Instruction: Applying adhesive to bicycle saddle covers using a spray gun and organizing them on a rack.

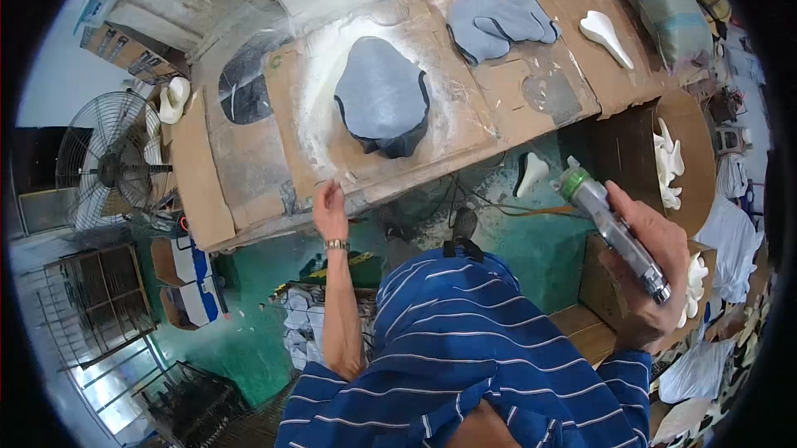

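My right hand [652, 253] is wrapped round a grey spray gun [614, 232] with a green ring near its nozzle, held up right of my body, off the table. My left hand [330, 211] is at the front edge of the cardboard-covered table [465, 137], fingers loosely bent and nothing visible in them. Beyond it lies a grey saddle cover [380, 87] with black edging, face up on a patch dusted with white overspray. Farther right, several more grey covers [498, 24] lie in an overlapping pile.
A white saddle shell [606, 37] lies at the table's right. Another saddle [531, 174] shows below the front edge. Cardboard boxes of white shells [668, 166] stand at right. A caged fan [110, 167] stands left, above a wire rack [91, 303].
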Motion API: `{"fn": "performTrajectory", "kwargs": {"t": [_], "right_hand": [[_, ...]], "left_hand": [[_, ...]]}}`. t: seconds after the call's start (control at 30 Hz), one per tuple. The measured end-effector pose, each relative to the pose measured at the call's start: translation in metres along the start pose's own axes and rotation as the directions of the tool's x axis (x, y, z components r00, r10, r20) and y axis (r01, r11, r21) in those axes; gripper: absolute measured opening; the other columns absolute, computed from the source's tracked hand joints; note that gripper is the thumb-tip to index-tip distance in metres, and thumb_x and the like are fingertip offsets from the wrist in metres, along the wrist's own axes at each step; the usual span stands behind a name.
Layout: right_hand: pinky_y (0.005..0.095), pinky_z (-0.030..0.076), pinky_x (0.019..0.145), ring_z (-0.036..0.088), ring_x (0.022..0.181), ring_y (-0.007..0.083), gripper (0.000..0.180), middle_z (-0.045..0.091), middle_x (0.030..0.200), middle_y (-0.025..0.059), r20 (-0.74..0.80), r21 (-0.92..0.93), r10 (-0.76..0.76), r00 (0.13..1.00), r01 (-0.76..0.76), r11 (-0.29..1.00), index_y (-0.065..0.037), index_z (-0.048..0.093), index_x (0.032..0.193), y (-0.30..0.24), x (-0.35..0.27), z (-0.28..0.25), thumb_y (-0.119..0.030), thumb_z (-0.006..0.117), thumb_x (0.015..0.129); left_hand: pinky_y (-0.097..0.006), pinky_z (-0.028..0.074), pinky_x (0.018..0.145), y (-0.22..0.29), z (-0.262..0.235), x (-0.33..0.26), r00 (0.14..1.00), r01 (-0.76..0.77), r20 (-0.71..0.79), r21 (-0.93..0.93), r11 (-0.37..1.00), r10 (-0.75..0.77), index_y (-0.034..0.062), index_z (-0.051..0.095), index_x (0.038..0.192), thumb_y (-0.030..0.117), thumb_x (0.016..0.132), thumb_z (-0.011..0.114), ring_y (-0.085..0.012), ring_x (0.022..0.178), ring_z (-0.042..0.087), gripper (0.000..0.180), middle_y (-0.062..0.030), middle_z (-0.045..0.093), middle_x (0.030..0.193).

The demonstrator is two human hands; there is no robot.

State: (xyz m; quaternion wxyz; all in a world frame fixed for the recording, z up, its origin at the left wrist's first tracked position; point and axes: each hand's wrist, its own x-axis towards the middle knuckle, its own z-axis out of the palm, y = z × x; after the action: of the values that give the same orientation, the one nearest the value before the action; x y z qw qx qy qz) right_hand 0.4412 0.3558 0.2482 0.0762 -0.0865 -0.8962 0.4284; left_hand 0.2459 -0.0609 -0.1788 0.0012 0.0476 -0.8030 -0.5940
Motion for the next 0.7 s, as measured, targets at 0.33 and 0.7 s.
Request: {"fn": "performTrajectory", "kwargs": {"t": [0.33, 0.7], "right_hand": [[0.0315, 0.047, 0.066, 0.064, 0.066, 0.0246, 0.073, 0.066, 0.075, 0.0131, -0.034, 0.007, -0.096, 0.995, 0.096, 0.995, 0.006, 0.074, 0.121, 0.014, -0.016, -0.008, -0.038, 0.078, 0.062], [0.0357, 0.050, 0.062, 0.066, 0.066, 0.0271, 0.072, 0.067, 0.079, 0.0133, 0.203, -0.018, -0.267, 0.942, 0.276, 0.961, 0.008, 0.063, 0.137, 0.037, -0.009, -0.039, -0.016, 0.079, 0.071]], "left_hand": [[-0.034, 0.055, 0.096, 0.140, 0.029, 0.035, 0.930, -0.238, -0.343, -0.289, 0.927, 0.131, -0.0022, 0.064, 0.126, 0.000, 0.098, 0.063, -0.0201, 0.111, 0.066, 0.028, -0.0121, 0.070, 0.120], [-0.046, 0.048, 0.107, 0.174, 0.051, 0.080, 0.840, -0.528, 0.128, 0.418, 0.739, 0.527, 0.0096, 0.069, 0.131, 0.017, 0.084, 0.080, -0.0347, 0.130, 0.057, 0.048, -0.0140, 0.064, 0.136]]}}
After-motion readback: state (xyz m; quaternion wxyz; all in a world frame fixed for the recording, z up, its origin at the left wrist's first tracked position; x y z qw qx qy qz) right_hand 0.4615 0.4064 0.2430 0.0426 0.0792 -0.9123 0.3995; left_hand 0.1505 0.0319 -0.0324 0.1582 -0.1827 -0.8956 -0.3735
